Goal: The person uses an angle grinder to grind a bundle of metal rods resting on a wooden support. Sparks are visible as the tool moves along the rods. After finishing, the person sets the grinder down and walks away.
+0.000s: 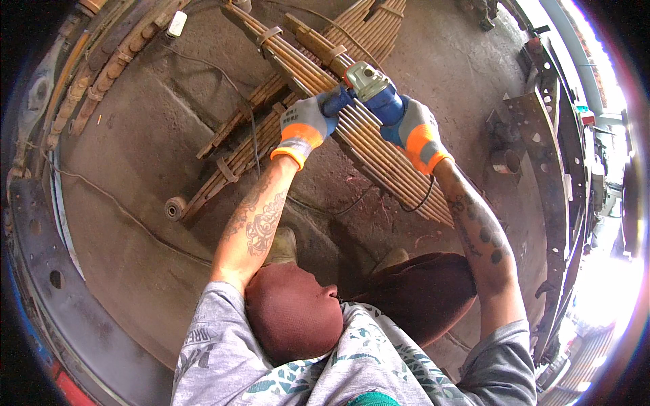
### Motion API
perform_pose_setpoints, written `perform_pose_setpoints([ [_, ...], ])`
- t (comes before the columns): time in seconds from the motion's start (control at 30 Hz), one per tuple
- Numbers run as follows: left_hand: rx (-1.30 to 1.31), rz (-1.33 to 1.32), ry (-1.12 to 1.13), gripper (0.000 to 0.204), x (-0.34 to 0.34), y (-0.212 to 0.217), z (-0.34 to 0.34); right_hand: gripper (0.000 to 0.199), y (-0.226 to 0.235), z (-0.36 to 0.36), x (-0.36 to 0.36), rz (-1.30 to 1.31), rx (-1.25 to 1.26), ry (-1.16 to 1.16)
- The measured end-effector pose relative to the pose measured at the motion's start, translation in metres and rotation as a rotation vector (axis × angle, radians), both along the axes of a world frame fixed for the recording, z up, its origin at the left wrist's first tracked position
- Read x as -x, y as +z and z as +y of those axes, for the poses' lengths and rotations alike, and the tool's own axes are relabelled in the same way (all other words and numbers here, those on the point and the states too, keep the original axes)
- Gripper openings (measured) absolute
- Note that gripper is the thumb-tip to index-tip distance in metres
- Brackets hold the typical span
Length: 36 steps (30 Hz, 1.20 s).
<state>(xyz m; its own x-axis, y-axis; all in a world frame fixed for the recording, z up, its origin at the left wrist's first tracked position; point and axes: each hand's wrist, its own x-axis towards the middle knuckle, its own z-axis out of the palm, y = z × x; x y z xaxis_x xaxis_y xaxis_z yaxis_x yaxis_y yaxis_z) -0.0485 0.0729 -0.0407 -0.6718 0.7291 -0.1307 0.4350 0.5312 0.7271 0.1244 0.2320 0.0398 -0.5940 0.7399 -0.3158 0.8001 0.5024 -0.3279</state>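
Observation:
An angle grinder [367, 81] with a blue body and a silver metal head is held in both hands. My left hand [305, 125], in a grey, blue and orange glove, is wrapped round its blue side handle. My right hand [416, 132], gloved the same way, grips the blue body at the rear. Below the grinder lies a long leaf spring pack [382, 152] of stacked, rusty brown steel leaves, running from upper left to lower right. Its metal clamp [269, 35] shows toward the far end. The grinder's disc is hidden from this view.
Further leaf springs lie at the far side [376, 30] and to the left, one ending in a round eye [176, 208]. A dark cable [237, 88] crosses the concrete floor. Perforated steel rails [542, 135] stand on the right; a curved metal beam [40, 243] borders the left.

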Motion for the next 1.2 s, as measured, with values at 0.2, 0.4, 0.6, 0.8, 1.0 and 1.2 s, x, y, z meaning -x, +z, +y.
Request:
perform_pose_setpoints([
  [0.2, 0.015, 0.001, -0.076, 0.039, -0.025, 0.004, -0.014, 0.047, 0.005, -0.013, -0.026, 0.008, 0.041, -0.013],
  [0.4, 0.035, 0.007, -0.025, 0.035, -0.037, 0.007, -0.046, 0.041, 0.023, -0.038, -0.027, -0.045, 0.059, 0.036],
  [0.6, 0.040, 0.019, -0.018, 0.031, -0.040, -0.002, -0.056, 0.054, 0.009, -0.052, -0.040, 0.015, 0.073, 0.042],
  [0.8, 0.012, -0.037, -0.084, 0.031, -0.048, -0.002, -0.048, 0.054, -0.003, -0.054, -0.058, 0.059, -0.011, 0.033],
  [1.0, -0.038, -0.229, -0.199, 0.036, -0.035, -0.029, -0.050, 0.052, 0.000, -0.064, -0.046, 0.012, -0.087, 0.066],
  [1.2, -0.010, -0.138, -0.063, 0.032, -0.030, -0.030, -0.057, 0.053, -0.003, -0.066, -0.033, -0.017, -0.071, 0.101],
])
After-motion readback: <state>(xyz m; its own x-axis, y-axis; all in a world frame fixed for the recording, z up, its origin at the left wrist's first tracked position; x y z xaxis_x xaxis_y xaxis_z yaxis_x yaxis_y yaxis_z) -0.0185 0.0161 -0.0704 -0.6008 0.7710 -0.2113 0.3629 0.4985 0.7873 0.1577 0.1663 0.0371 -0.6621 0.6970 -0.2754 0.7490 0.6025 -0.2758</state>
